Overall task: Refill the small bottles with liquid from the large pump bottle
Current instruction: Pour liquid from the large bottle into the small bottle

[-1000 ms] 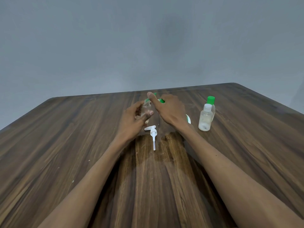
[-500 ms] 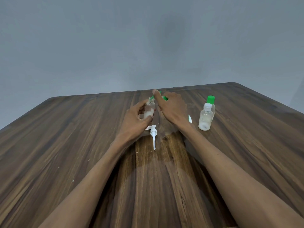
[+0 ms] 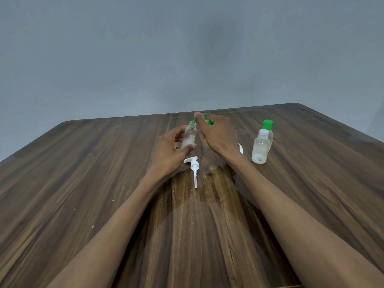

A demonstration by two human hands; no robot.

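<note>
My left hand [image 3: 169, 151] holds a small clear bottle [image 3: 189, 136] upright above the table, its neck uncapped and some whitish liquid in its lower part. My right hand [image 3: 218, 136] grips the large bottle [image 3: 209, 122], tilted with its green end at the small bottle's mouth. The hand hides most of the large bottle; only green bits and a white edge by the wrist show. The white pump head [image 3: 195, 169] with its tube lies flat on the table just below my hands.
Two more small clear bottles stand together at the right: one with a white cap [image 3: 260, 148], and behind it one with a green cap [image 3: 267, 124]. The wooden table [image 3: 83, 173] ends at a grey wall.
My left hand has turned the small bottle more upright and into plainer view. Both hands shifted slightly right, with the large bottle's green end staying at the small bottle's mouth.
</note>
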